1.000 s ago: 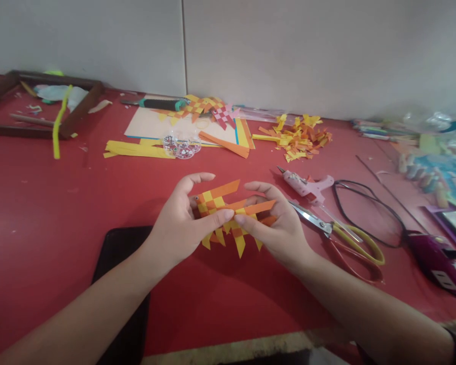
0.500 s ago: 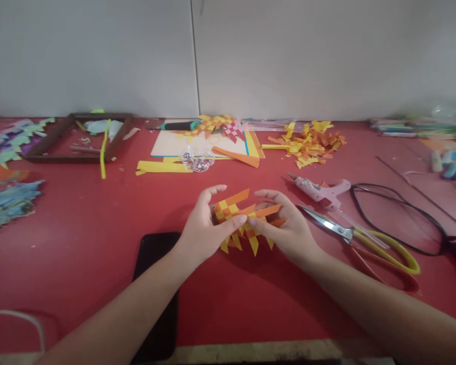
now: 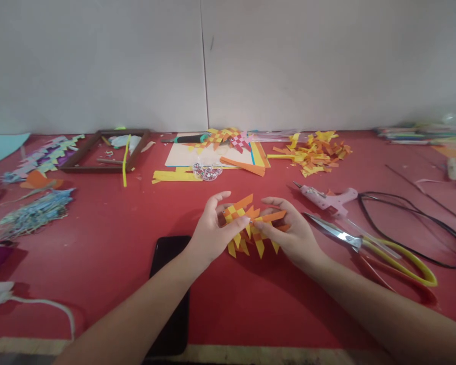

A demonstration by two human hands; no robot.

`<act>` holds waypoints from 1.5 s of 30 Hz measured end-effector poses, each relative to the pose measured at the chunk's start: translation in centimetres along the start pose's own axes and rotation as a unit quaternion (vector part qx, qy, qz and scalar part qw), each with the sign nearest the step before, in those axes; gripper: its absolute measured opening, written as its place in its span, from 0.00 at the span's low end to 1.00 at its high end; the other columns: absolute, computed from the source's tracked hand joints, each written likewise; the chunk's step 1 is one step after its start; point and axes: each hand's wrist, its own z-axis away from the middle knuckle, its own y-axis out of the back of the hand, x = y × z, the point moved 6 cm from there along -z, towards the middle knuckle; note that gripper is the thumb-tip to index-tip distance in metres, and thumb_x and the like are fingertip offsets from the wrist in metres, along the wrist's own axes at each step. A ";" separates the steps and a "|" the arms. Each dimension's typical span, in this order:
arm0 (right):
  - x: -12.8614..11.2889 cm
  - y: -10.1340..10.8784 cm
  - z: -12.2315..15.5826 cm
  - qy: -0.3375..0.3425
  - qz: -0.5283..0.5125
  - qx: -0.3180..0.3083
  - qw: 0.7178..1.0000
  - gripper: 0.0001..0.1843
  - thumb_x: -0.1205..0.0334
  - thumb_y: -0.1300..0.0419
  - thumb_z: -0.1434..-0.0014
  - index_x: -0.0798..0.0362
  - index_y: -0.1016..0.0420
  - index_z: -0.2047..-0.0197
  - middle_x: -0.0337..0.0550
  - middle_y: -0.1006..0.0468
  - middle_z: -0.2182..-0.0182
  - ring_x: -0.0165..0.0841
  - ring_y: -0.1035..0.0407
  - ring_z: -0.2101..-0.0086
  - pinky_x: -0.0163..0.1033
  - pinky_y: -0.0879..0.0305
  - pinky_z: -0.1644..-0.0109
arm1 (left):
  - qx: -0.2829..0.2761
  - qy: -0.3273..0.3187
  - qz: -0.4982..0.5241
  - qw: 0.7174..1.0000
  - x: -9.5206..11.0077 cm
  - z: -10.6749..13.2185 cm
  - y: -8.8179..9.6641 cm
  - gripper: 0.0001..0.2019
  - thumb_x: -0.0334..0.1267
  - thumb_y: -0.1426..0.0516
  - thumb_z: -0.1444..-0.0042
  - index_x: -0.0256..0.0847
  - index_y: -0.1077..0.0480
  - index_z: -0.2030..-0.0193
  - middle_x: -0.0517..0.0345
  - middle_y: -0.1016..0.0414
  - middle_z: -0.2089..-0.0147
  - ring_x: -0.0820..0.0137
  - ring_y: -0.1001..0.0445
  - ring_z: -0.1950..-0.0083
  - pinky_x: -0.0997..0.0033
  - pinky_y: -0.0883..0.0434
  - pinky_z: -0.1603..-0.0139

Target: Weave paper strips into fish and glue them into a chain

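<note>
My left hand (image 3: 213, 230) is closed on a woven paper fish (image 3: 233, 215) in orange and yellow checks, with pointed strip ends and a small eye at its left. The thumb lies across its front. My right hand (image 3: 289, 230) pinches a second, similar woven paper fish (image 3: 259, 238), its orange strips pointing right and yellow tips hanging down. A small dark-and-white dot, like an eye, shows near the right thumb tip. The two pieces meet or overlap between my thumbs; whether they are joined I cannot tell. Fingers hide the backs of both.
Scissors (image 3: 349, 238) and a pink glue gun (image 3: 329, 198) lie right of my hands, with a black cord (image 3: 414, 203) beyond. A black phone (image 3: 171, 304) lies under my left forearm. Behind are paper scraps (image 3: 319, 154), yellow strips (image 3: 178, 176), a cutter (image 3: 190, 138) and a brown frame (image 3: 70, 163).
The view has swung left, so more of the table's left side shows. My thumbs have parted slightly, and the eye-like dot now shows between them. Both hands keep their hold.
</note>
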 end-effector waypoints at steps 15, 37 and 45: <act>0.9 1.2 -0.5 0.015 -0.007 0.064 0.998 0.33 0.46 0.25 0.55 0.49 0.31 0.51 0.38 0.24 0.65 0.31 0.25 0.71 0.36 0.24 0.67 | 0.120 -0.067 0.106 0.985 0.1 -1.3 2.7 0.13 0.38 0.33 0.47 0.41 0.27 0.56 0.58 0.21 0.56 0.73 0.24 0.53 0.70 0.29 0.47; 0.2 1.3 -0.1 0.061 0.003 0.080 0.995 0.27 0.49 0.27 0.52 0.48 0.30 0.52 0.37 0.26 0.66 0.28 0.28 0.72 0.33 0.28 0.71 | -0.052 0.075 0.133 0.987 -1.5 -0.9 0.1 0.23 0.51 0.33 0.46 0.40 0.30 0.50 0.51 0.23 0.55 0.68 0.23 0.58 0.66 0.27 0.52; -0.5 0.3 0.4 0.057 0.005 0.049 0.997 0.27 0.50 0.27 0.52 0.47 0.32 0.52 0.36 0.26 0.67 0.29 0.28 0.72 0.34 0.27 0.70 | -0.088 0.072 0.082 0.990 -1.1 0.0 -0.3 0.18 0.42 0.33 0.44 0.40 0.28 0.50 0.51 0.19 0.54 0.70 0.21 0.59 0.67 0.26 0.53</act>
